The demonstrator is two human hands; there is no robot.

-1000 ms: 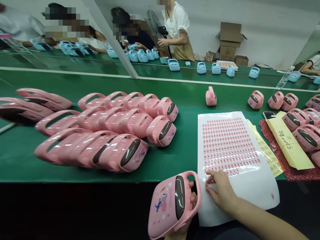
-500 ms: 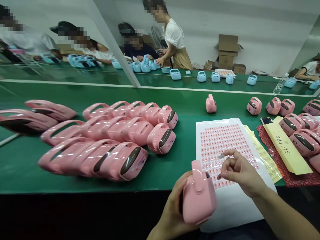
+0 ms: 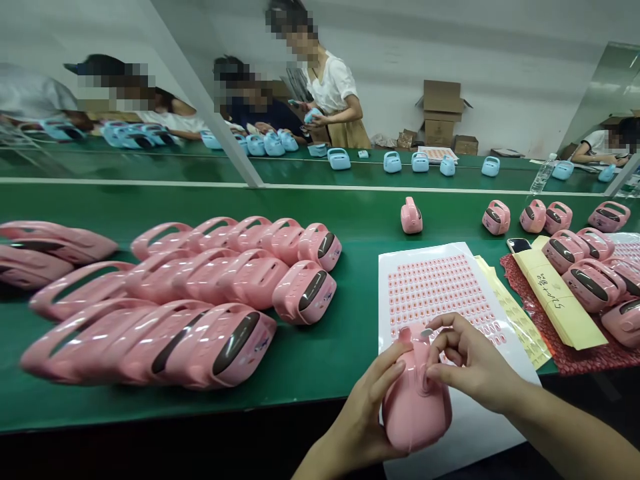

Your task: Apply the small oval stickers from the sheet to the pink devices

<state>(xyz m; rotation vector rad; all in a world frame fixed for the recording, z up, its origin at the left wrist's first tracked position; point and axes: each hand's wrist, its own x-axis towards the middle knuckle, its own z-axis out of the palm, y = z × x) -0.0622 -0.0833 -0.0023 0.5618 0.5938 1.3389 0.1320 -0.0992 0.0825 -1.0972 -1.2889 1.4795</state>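
And here we are at the line: the left hand [image 3: 363, 407] has the pink handled case [image 3: 415, 413] wrapped up tight, fingers [image 3: 395, 367] curled round its body, held just above the near edge of the green surface [image 3: 360, 233]! The right hand [image 3: 475, 360] comes in beside it, fingers half-curled and spread, thumb pressed against the case's handle, and there's a pale sliver [image 3: 427, 332] at the forefinger tip, too small to say what it is or whether it's pinched. Right under those hands lies the white sheet of tiny pink labels [image 3: 480, 427], with yellow paper [image 3: 560, 300] on a red mat [image 3: 515, 280] off to the right, a phone [image 3: 519, 245] at its corner. To the left, rows of pink cases [image 3: 200, 280] lie on their sides. Across the divider, a standing co-worker [image 3: 330, 87] holds a blue case [image 3: 313, 115], more blue cases [image 3: 393, 161] lined up along the far belt
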